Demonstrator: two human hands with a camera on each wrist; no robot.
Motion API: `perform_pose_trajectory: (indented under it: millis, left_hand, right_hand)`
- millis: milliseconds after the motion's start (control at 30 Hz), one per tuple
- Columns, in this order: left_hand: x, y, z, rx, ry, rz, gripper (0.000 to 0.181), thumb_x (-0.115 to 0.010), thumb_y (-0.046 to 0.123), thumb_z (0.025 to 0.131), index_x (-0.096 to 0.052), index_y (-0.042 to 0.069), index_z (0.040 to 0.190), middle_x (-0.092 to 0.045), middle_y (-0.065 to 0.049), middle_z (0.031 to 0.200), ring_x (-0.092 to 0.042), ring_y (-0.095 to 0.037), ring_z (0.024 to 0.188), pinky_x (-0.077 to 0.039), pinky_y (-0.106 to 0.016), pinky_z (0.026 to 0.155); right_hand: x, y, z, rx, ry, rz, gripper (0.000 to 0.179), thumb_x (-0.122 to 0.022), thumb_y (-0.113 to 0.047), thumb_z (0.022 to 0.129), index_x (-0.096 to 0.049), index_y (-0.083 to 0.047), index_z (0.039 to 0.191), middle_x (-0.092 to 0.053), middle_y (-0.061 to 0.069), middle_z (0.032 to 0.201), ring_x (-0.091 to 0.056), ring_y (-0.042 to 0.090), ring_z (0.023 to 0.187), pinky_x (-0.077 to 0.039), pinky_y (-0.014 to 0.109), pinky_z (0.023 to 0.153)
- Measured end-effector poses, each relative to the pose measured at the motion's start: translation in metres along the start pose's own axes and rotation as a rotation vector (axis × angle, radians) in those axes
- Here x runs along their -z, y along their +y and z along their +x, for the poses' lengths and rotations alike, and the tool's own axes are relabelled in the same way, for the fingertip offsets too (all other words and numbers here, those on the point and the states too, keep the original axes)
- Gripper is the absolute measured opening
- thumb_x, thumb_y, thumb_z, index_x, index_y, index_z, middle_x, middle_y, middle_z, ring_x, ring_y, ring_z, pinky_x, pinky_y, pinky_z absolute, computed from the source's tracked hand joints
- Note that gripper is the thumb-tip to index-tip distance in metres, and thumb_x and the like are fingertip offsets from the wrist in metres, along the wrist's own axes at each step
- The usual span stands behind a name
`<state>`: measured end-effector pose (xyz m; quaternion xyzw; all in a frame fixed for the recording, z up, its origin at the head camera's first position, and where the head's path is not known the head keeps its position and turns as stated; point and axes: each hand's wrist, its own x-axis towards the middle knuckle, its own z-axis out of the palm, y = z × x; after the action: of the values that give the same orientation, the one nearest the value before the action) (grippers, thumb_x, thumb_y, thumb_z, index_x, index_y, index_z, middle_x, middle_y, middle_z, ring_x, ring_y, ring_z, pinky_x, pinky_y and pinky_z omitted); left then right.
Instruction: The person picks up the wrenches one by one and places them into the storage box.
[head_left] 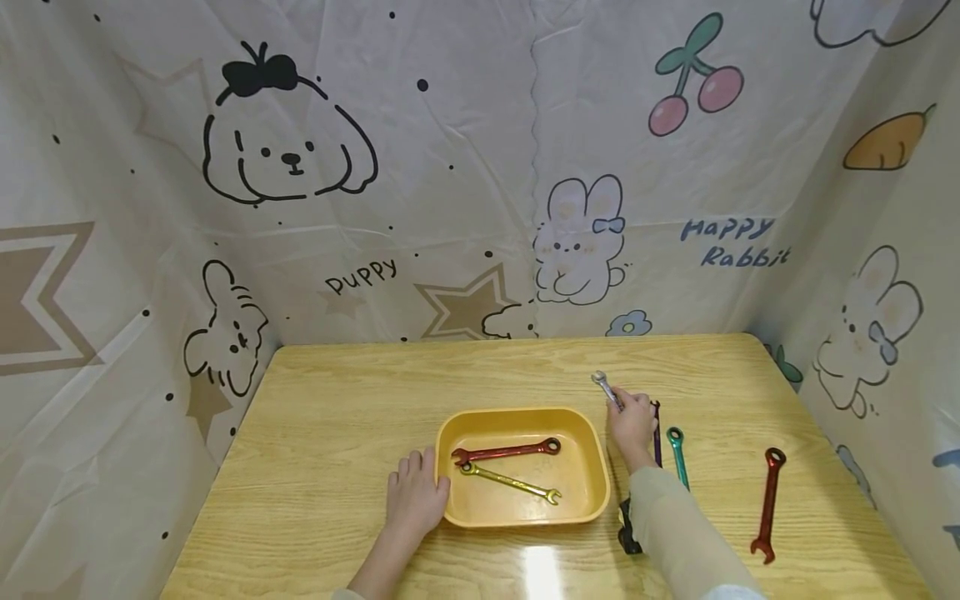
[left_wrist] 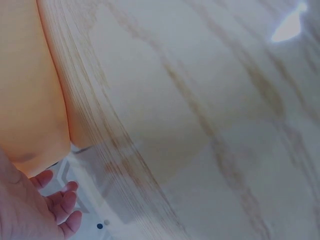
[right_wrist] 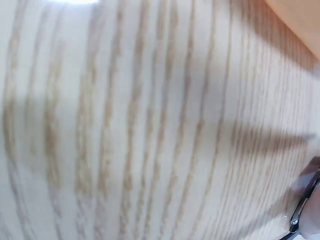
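A silver wrench (head_left: 606, 388) is in my right hand (head_left: 633, 425), its open end sticking out past the fingers. That hand is just right of a yellow plastic tray (head_left: 517, 520); in the right wrist view only a sliver of a dark metal piece and a fingertip shows at the lower right edge. My left hand (head_left: 417, 497) rests against the tray's left side, fingers loosely extended on or near the tabletop. In the left wrist view the left hand (left_wrist: 30, 205) appears beside the tray wall (left_wrist: 30, 85). Inside the tray lie a red wrench (head_left: 510, 451) and a yellow-gold wrench (head_left: 513, 482).
Right of the right hand lie a purple wrench (head_left: 657, 437), partly covered, and a teal wrench (head_left: 678, 457). Farther right is another red wrench (head_left: 768, 504). A black-and-yellow object (head_left: 628, 529) sits partly under the right sleeve. Printed cloth (head_left: 465, 167) hangs around the wooden table (head_left: 322, 433).
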<state>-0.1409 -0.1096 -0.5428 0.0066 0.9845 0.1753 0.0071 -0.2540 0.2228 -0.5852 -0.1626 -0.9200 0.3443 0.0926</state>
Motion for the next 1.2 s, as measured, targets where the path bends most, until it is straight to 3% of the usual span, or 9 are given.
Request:
perform_pose_trajectory:
  millis: [233, 600, 1033, 1200]
  left_hand:
    - [0.0002, -0.0001, 0.0003, -0.005, 0.005, -0.006, 0.042, -0.047, 0.026, 0.088, -0.043, 0.003, 0.123, -0.046, -0.015, 0.107, -0.041, -0.031, 0.096, -0.033, -0.045, 0.078]
    - [-0.0015, -0.0013, -0.0001, -0.003, 0.002, -0.001, 0.044, -0.046, 0.026, 0.089, -0.043, 0.003, 0.126, -0.046, -0.016, 0.109, -0.040, -0.030, 0.097, -0.033, -0.045, 0.078]
    - [0.0008, 0.0005, -0.0010, 0.002, 0.009, -0.007, 0.044, -0.048, 0.026, 0.088, -0.043, 0.003, 0.125, -0.047, -0.015, 0.108, -0.041, -0.030, 0.098, -0.033, -0.046, 0.079]
    - [0.0006, 0.0007, -0.0004, 0.010, 0.005, -0.005, 0.045, -0.048, 0.026, 0.088, -0.043, 0.003, 0.126, -0.047, -0.015, 0.109, -0.042, -0.030, 0.099, -0.034, -0.046, 0.080]
  right_hand:
    - [-0.0011, -0.0018, -0.0007, 0.009, 0.002, -0.005, 0.034, -0.053, -0.018, 0.092, -0.057, -0.008, 0.124, -0.045, 0.022, 0.109, -0.040, 0.037, 0.101, -0.029, 0.049, 0.084]
    - [-0.0050, 0.0019, -0.0018, 0.101, 0.046, -0.006, 0.030, -0.053, -0.013, 0.091, -0.060, -0.003, 0.118, -0.047, 0.024, 0.101, -0.041, 0.037, 0.094, -0.028, 0.049, 0.081]
    - [-0.0045, 0.0036, -0.0036, 0.166, -0.017, -0.081, 0.031, -0.046, -0.015, 0.095, -0.051, -0.005, 0.124, -0.045, 0.026, 0.102, -0.039, 0.038, 0.094, -0.028, 0.051, 0.085]
    - [-0.0044, 0.0039, -0.0036, 0.186, 0.001, -0.072, 0.032, -0.047, -0.014, 0.094, -0.052, -0.005, 0.125, -0.045, 0.027, 0.102, -0.040, 0.039, 0.092, -0.028, 0.052, 0.086]
